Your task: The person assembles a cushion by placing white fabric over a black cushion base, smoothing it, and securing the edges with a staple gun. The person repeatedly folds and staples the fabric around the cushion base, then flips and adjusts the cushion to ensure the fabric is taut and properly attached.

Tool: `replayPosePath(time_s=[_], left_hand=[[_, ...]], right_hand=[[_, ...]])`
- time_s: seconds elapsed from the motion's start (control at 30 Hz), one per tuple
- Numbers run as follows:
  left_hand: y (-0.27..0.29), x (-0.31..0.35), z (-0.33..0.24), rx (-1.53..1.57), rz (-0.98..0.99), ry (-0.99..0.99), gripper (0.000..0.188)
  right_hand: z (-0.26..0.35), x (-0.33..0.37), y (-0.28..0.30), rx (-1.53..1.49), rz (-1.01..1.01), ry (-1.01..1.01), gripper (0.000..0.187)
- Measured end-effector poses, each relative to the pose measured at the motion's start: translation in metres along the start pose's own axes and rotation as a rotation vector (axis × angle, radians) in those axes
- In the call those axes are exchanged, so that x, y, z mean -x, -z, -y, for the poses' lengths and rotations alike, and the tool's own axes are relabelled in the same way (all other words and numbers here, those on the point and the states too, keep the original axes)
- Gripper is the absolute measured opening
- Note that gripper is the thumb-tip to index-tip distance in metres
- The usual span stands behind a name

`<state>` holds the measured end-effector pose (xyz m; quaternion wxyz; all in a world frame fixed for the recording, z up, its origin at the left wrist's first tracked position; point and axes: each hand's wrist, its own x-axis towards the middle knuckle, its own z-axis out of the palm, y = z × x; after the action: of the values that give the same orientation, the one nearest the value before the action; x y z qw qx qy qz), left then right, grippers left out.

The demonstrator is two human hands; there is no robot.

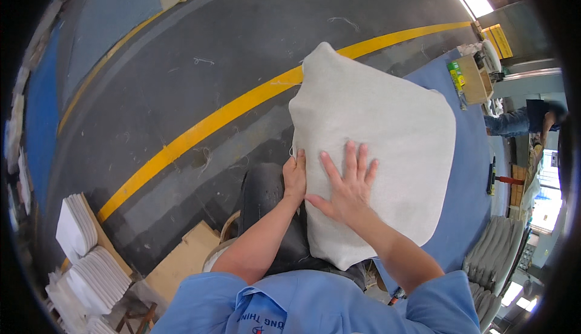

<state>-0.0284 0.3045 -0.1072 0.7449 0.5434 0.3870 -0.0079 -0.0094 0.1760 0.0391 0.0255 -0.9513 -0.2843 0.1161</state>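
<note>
A large off-white fabric-covered cushion point(387, 104), roughly square with pointed corners, lies in front of me, partly on a blue-topped table and partly over my lap. My left hand point(295, 176) is closed on its left edge, thumb up along the side; the fingers curled underneath are hidden. Flat on the cushion's top, beside that edge, rests my right hand point(351, 191) with its fingers spread. A short loose thread sticks out at the edge by my left hand.
The blue tabletop point(475, 176) extends to the right, bearing a wooden box point(474, 79) and a red-handled tool point(508, 180). Stacked grey cushions point(493, 255) stand lower right, white stacked pads point(100, 276) lower left. A yellow line point(200, 133) crosses the grey floor. Another person point(532, 116) is at far right.
</note>
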Motion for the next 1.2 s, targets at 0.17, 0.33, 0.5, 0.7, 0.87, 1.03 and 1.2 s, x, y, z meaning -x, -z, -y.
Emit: replayPosePath(time_s=[0.17, 0.33, 0.5, 0.7, 0.87, 1.03, 1.2], left_hand=[[-0.01, 0.005, -0.018, 0.211, 0.072, -0.002, 0.052], [-0.013, 0.004, -0.027, -0.161, 0.028, -0.111, 0.052], [-0.01, 0.007, -0.028, -0.301, -0.091, -0.127, 0.055], [-0.01, 0.002, -0.011, -0.282, -0.11, -0.088, 0.059], [-0.01, 0.006, -0.013, -0.14, -0.102, -0.082, 0.061], [-0.013, 0.002, -0.006, -0.14, -0.121, -0.034, 0.06], [-0.016, -0.001, 0.006, -0.072, -0.108, -0.037, 0.056]], right_hand=[[0.007, -0.038, 0.003, -0.045, -0.159, -0.04, 0.092], [-0.025, -0.031, 0.001, -0.269, -0.295, 0.057, 0.09], [-0.127, 0.02, 0.036, -0.134, -0.271, 0.035, 0.088], [-0.223, 0.072, 0.038, 0.13, -0.089, -0.233, 0.1], [-0.162, 0.013, 0.009, 0.109, -0.076, -0.039, 0.112], [-0.088, -0.056, 0.011, 0.088, -0.062, 0.154, 0.12], [-0.04, -0.099, 0.021, 0.05, -0.055, 0.186, 0.113]])
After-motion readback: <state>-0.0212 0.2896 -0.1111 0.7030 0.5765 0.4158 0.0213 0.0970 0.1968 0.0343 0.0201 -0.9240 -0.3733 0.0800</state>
